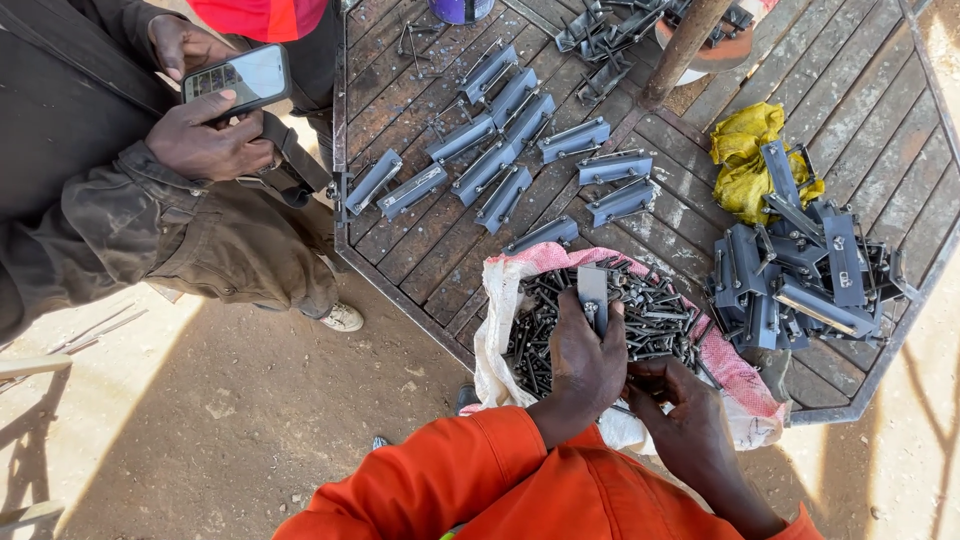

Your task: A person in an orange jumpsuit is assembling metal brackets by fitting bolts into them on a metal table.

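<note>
Gripping a grey metal bracket [592,292] upright, the person's left hand [587,358] hovers over a white sack [492,340] full of dark bolts [655,322]. Beside it, the right hand [682,405] pinches something too small to identify.

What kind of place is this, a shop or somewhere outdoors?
Probably an open-air metalwork yard. A welded steel grid table stands on bare dirt, with grey metal brackets piled and laid out on it. The left hand holds one bracket over a sack of bolts.
</note>
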